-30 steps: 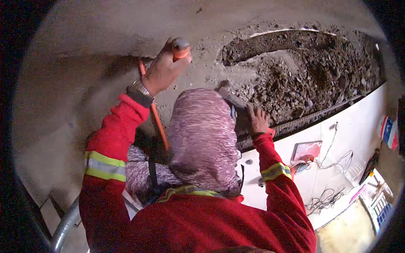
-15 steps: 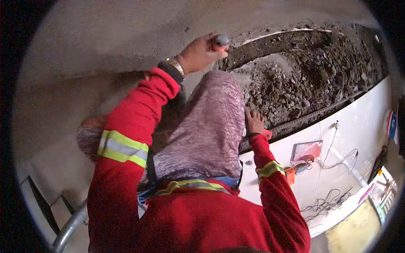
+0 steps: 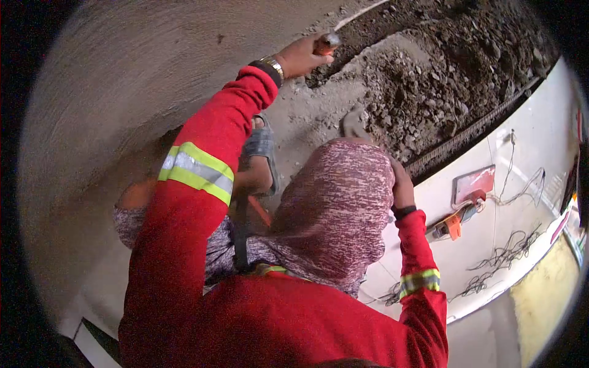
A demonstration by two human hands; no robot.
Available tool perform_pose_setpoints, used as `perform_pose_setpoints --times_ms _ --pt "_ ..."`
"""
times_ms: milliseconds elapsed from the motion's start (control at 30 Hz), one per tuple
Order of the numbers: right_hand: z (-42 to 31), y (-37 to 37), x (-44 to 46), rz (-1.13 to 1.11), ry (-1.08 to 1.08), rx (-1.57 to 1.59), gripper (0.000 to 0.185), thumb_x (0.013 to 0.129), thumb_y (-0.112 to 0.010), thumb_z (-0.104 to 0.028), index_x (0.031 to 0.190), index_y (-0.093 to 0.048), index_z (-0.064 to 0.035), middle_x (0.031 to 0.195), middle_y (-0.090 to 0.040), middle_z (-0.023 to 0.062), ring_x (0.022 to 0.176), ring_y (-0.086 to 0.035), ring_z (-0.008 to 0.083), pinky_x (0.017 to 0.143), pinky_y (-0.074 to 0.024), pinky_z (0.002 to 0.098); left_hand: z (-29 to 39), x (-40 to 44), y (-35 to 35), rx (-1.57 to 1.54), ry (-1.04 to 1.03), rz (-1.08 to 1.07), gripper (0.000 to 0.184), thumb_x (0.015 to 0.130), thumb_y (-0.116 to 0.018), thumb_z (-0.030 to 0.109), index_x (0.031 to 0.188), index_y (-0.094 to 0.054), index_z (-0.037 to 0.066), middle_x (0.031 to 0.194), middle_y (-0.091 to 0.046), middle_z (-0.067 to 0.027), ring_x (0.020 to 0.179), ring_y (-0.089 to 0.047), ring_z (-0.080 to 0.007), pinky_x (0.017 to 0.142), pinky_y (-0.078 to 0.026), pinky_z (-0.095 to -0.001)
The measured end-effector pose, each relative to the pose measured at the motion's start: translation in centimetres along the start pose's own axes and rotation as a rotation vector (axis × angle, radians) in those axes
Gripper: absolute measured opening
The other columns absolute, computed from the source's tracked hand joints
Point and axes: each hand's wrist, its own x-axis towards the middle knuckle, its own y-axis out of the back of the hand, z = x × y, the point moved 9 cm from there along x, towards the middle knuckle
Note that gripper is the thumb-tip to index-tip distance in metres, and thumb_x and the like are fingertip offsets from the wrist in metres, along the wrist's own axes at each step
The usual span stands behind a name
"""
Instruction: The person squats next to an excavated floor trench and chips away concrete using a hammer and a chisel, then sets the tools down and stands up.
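My left hand (image 3: 302, 56) is closed around a chisel (image 3: 327, 42) with an orange grip, at the edge of a dug strip. The chisel's grey metal end points up; its lower end is hidden. My right hand (image 3: 402, 186) is beside my raised knee (image 3: 337, 184), with its fingers curled and partly hidden behind it. Past the knee shows a blunt grey shape, apparently the head of a hammer (image 3: 354, 122) in that hand; the knee covers its handle. The chisel and the hammer head are apart.
Broken rubble and soil (image 3: 429, 98) fill the strip between the rough grey wall (image 3: 135, 80) and white tiles (image 3: 521, 153). On the tiles lie a red-and-grey panel (image 3: 473, 186), an orange tool (image 3: 452, 227) and tangled dark cable (image 3: 506, 251). My sandalled foot (image 3: 262, 150) stands near the wall.
My view has shifted, and my raised knee now appears lower and farther right. My right hand has moved behind the knee, and the grey hammer head has come into sight. The left hand still grips the chisel.
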Motion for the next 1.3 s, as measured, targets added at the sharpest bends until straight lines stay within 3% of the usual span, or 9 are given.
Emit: perform_pose_setpoints --times_ms 200,400,467,533,733,1000,1167,1233,1300 --pt "-0.3 4.7 -3.5 0.391 -0.345 0.79 0.046 0.089 -0.057 -0.01 0.132 -0.043 -0.0037 0.099 -0.053 0.0011 0.081 -0.051 0.013 0.072 -0.0441 0.0248 1.4 0.5 -0.4 0.195 0.05 -0.042 0.045 0.082 -0.065 0.025 0.12 -0.051 0.006 0.105 -0.063 -0.0128 0.097 -0.06 -0.0238 0.09 -0.044 -0.0347" --pt "-4.0 10.7 1.0 0.675 -0.199 0.969 0.029 0.094 -0.049 -0.022 0.12 -0.042 -0.0098 0.072 -0.051 0.0007 0.054 -0.047 0.0087 0.044 -0.0391 0.0231 1.8 0.9 -2.1 0.275 0.033 -0.17 0.047 0.08 -0.066 0.026 0.118 -0.052 0.003 0.11 -0.061 -0.0167 0.102 -0.059 -0.0298 0.089 -0.045 -0.0369" --pt "-5.2 12.1 1.5 0.761 -0.01 0.517 0.026 0.095 -0.049 -0.022 0.117 -0.042 -0.0103 0.072 -0.051 0.0018 0.052 -0.047 0.0093 0.041 -0.0384 0.0236 -0.9 1.6 -3.8 0.332 -0.064 -0.129 0.048 0.079 -0.066 0.027 0.118 -0.052 0.002 0.109 -0.061 -0.0174 0.102 -0.059 -0.031 0.088 -0.045 -0.0375" --pt "-6.0 10.7 2.8 0.717 -0.176 1.055 0.022 0.095 -0.048 -0.022 0.113 -0.043 -0.0111 0.071 -0.051 0.0019 0.048 -0.045 0.0097 0.04 -0.0378 0.0237 0.3 1.2 -3.3 0.326 -0.037 -0.086 0.049 0.079 -0.067 0.03 0.117 -0.053 0.002 0.108 -0.061 -0.0178 0.101 -0.059 -0.0313 0.086 -0.046 -0.038" --pt "-8.3 2.4 6.4 0.115 -0.2 0.686 0.042 0.09 -0.059 -0.02 0.127 -0.045 -0.0048 0.078 -0.052 -0.0007 0.06 -0.047 0.0082 0.05 -0.0399 0.0241 -0.2 -0.2 -3.3 0.104 0.039 -0.132 0.041 0.081 -0.067 0.034 0.11 -0.057 0.006 0.092 -0.063 -0.0121 0.086 -0.06 -0.0229 0.079 -0.045 -0.0358" --pt "-11.3 11.7 4.6 0.79 -0.036 1.132 0.02 0.093 -0.049 -0.022 0.11 -0.045 -0.0106 0.062 -0.049 0.0014 0.042 -0.043 0.0104 0.036 -0.0366 0.0248 1.2 -0.7 -2.1 0.143 0.038 -0.166 0.038 0.078 -0.072 0.034 0.099 -0.06 0.004 0.087 -0.064 -0.0059 0.082 -0.058 -0.0152 0.078 -0.046 -0.0321" --pt "-8.5 4.4 6.9 0.451 0.153 0.255 0.027 0.091 -0.057 -0.022 0.114 -0.049 -0.0092 0.068 -0.052 0.0007 0.052 -0.049 0.0101 0.043 -0.0398 0.0241 -0.4 -0.5 -2.7 0.209 -0.007 -0.171 0.039 0.078 -0.072 0.034 0.099 -0.061 0.004 0.09 -0.064 -0.0074 0.085 -0.058 -0.0168 0.081 -0.045 -0.0326" --pt "-8.0 2.8 6.1 0.153 -0.352 0.803 0.027 0.091 -0.056 -0.022 0.114 -0.05 -0.0081 0.068 -0.051 -0.0013 0.052 -0.047 0.008 0.044 -0.0379 0.0228 -0.9 -0.2 -2.7 0.237 -0.039 -0.207 0.039 0.078 -0.072 0.035 0.101 -0.061 0.004 0.092 -0.064 -0.0071 0.085 -0.058 -0.0176 0.08 -0.045 -0.0332" --pt "-10.1 6.7 5.3 0.327 -0.238 0.889 0.025 0.092 -0.056 -0.019 0.113 -0.049 -0.0079 0.067 -0.048 -0.0038 0.051 -0.044 0.0056 0.042 -0.0355 0.022 -1.6 -0.4 -3.9 0.121 -0.018 -0.235 0.044 0.079 -0.071 0.04 0.106 -0.06 0.006 0.095 -0.065 -0.0081 0.09 -0.06 -0.0182 0.083 -0.045 -0.0336"
